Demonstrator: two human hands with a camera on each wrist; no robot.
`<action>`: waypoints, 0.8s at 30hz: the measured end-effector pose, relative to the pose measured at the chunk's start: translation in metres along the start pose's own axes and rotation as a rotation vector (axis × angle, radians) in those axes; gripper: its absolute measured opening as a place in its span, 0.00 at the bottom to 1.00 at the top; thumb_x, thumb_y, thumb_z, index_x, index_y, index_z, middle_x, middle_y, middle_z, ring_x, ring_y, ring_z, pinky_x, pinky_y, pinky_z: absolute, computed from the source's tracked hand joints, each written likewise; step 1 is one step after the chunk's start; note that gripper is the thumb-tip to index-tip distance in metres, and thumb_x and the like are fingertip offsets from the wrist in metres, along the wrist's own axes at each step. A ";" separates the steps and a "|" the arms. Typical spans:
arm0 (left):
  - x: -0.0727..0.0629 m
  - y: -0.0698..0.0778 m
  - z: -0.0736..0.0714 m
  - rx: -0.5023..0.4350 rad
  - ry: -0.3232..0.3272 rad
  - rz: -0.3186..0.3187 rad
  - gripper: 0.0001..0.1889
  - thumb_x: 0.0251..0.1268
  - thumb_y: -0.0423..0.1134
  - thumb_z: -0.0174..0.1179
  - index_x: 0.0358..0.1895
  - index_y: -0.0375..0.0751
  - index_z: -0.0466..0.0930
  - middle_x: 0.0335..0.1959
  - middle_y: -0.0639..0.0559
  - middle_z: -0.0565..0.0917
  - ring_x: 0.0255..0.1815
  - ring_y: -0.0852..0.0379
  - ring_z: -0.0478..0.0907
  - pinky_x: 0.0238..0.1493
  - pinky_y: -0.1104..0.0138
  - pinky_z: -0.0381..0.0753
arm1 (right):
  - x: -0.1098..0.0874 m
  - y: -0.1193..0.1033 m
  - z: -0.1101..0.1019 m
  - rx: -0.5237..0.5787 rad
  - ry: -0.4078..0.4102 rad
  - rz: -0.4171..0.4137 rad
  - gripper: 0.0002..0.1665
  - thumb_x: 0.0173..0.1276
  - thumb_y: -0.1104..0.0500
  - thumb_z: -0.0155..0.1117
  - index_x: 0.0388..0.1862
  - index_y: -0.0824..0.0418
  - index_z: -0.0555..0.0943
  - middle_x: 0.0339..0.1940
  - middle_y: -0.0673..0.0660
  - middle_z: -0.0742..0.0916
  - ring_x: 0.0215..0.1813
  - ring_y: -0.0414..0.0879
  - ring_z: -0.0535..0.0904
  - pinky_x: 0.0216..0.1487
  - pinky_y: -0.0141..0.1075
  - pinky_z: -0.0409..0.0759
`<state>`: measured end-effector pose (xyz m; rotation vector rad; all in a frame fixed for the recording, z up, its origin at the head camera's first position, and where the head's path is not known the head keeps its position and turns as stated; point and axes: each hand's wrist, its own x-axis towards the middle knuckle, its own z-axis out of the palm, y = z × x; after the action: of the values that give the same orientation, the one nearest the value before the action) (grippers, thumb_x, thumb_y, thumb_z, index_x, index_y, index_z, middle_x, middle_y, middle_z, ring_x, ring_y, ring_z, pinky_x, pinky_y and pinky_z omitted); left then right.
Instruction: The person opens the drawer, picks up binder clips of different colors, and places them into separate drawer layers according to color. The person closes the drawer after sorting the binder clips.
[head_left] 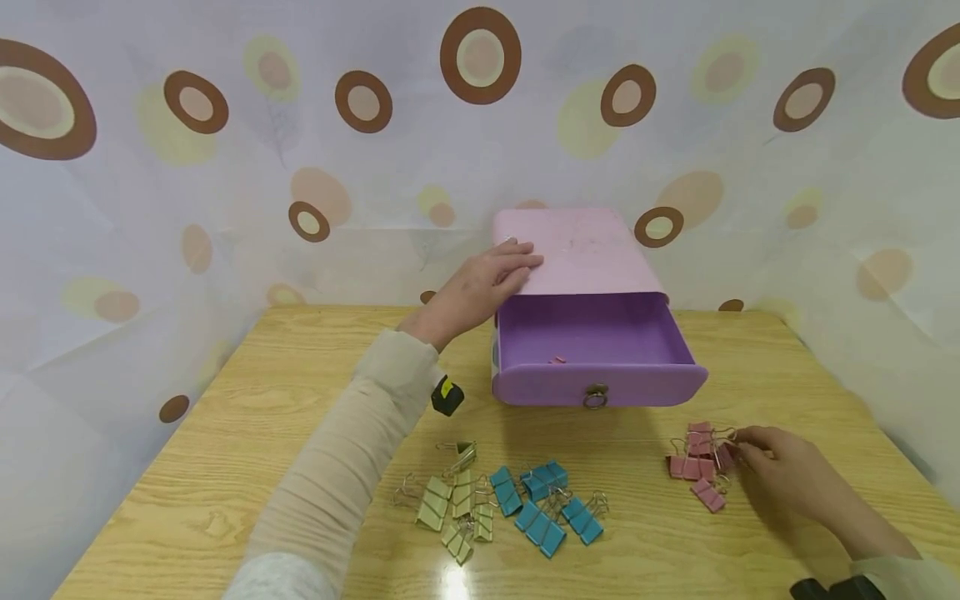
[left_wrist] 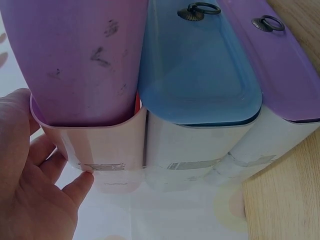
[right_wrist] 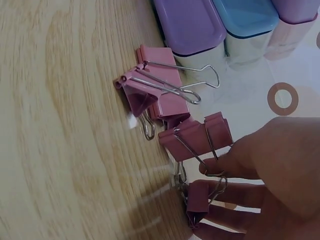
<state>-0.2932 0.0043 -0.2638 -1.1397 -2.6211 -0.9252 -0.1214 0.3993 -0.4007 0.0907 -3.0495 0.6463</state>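
My left hand rests on the pink top of a small drawer unit, its fingers laid over the left edge. The top purple drawer is pulled out, with a bit of something pink showing inside. To the right of the unit, my right hand is at a cluster of pink binder clips. In the right wrist view, its thumb and fingertips pinch the wire handle of one pink binder clip. A smaller pink clip lies close by the other fingers.
Yellow binder clips and blue binder clips lie in groups on the wooden table, in front of the unit. A blue drawer and another purple drawer are closed below the pulled-out one. A patterned sheet hangs behind.
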 end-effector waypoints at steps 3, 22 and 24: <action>0.000 0.000 0.000 -0.006 -0.002 -0.001 0.20 0.81 0.43 0.45 0.69 0.48 0.73 0.76 0.52 0.67 0.81 0.56 0.55 0.81 0.68 0.51 | -0.002 0.003 0.001 -0.003 -0.003 -0.016 0.16 0.72 0.69 0.50 0.52 0.77 0.79 0.47 0.76 0.85 0.51 0.74 0.80 0.48 0.64 0.80; -0.003 0.002 -0.003 -0.018 -0.014 -0.019 0.20 0.81 0.44 0.45 0.70 0.48 0.73 0.76 0.52 0.66 0.81 0.57 0.53 0.81 0.68 0.51 | -0.006 0.013 0.003 -0.085 0.047 0.042 0.14 0.71 0.60 0.62 0.42 0.72 0.84 0.32 0.63 0.88 0.35 0.55 0.84 0.38 0.56 0.83; -0.003 0.003 -0.003 -0.021 -0.017 -0.020 0.20 0.81 0.44 0.45 0.70 0.48 0.73 0.76 0.52 0.66 0.81 0.57 0.53 0.82 0.68 0.51 | -0.007 0.013 0.003 -0.078 0.061 0.049 0.14 0.71 0.59 0.62 0.42 0.71 0.83 0.31 0.61 0.88 0.34 0.55 0.84 0.37 0.55 0.83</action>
<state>-0.2890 0.0022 -0.2609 -1.1332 -2.6476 -0.9528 -0.1155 0.4106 -0.4092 -0.0049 -3.0222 0.5220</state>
